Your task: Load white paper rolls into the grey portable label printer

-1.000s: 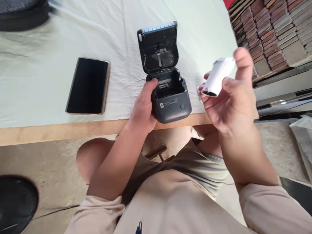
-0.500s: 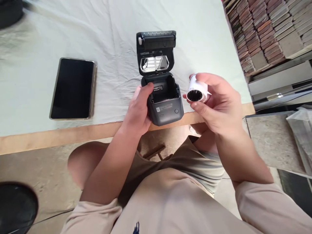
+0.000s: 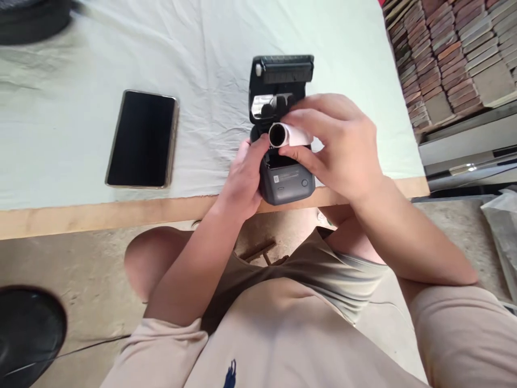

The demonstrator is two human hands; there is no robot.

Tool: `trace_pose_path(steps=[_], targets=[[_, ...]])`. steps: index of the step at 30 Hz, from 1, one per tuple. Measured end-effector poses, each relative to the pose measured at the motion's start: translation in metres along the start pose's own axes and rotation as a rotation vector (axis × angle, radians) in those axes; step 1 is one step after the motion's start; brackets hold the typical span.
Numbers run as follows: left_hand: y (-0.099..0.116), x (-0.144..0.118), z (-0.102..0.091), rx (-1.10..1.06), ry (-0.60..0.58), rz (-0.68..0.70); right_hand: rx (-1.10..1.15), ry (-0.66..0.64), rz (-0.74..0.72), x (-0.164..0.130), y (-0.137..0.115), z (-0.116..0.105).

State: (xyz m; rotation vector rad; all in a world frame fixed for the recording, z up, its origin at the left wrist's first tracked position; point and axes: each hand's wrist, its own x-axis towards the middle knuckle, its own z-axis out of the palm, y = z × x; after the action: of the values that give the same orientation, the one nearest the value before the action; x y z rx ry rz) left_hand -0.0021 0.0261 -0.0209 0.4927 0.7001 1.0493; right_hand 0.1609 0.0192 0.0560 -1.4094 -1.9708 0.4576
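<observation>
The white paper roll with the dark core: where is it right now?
In the head view the white paper roll is right of centre, held in the right hand just above the open bay of the dark grey printer, which the left hand steadies.

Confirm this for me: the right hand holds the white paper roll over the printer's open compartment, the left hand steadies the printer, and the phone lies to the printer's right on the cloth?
Not quite. The head view shows the phone lying to the printer's left on the cloth, not its right. The rest stands: the right hand holds the white paper roll over the open compartment, and the left hand steadies the printer.
</observation>
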Motion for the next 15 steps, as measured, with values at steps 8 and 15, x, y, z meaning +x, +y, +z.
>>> trace_pose_path(steps=[8, 15], targets=[[0.011, -0.018, 0.01, -0.056, 0.019, -0.082, -0.774, -0.286, -0.127, 0.013, -0.023, -0.019], [0.01, -0.021, 0.01, -0.041, -0.025, -0.079, -0.739, -0.559, -0.093, 0.019, -0.022, -0.02]])
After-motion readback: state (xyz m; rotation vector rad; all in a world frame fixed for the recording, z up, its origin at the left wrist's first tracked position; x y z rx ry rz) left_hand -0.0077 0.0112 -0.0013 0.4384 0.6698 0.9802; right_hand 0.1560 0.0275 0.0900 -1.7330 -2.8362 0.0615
